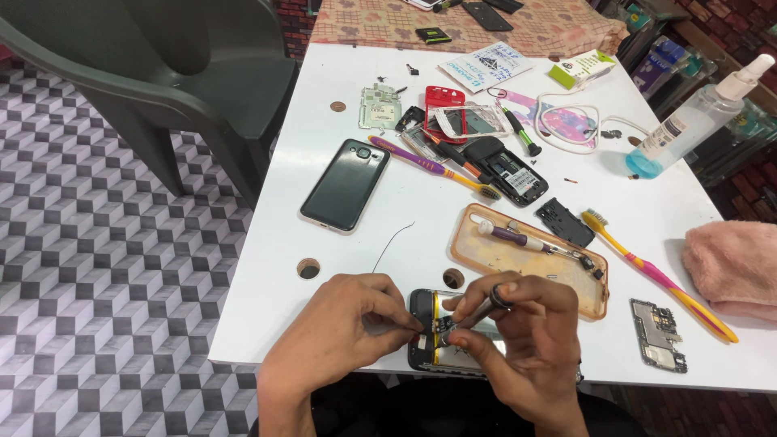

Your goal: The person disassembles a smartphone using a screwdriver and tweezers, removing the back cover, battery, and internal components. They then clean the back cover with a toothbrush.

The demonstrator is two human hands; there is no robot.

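An opened phone (426, 333) with its back removed lies at the near edge of the white table (421, 218). My left hand (344, 332) pinches its left side and steadies it. My right hand (518, 344) grips a small dark-handled screwdriver (484, 309), whose tip points down into the phone's upper part. Both hands hide most of the phone's body.
A clear orange phone case (526, 263) holding another screwdriver lies just beyond. Around it are a dark phone (346, 184) face down, two toothbrushes (655, 271), a circuit board (657, 334), a red phone frame (444, 109), a spray bottle (696, 121), a pink cloth (736, 267) and a grey plastic chair (186, 73).
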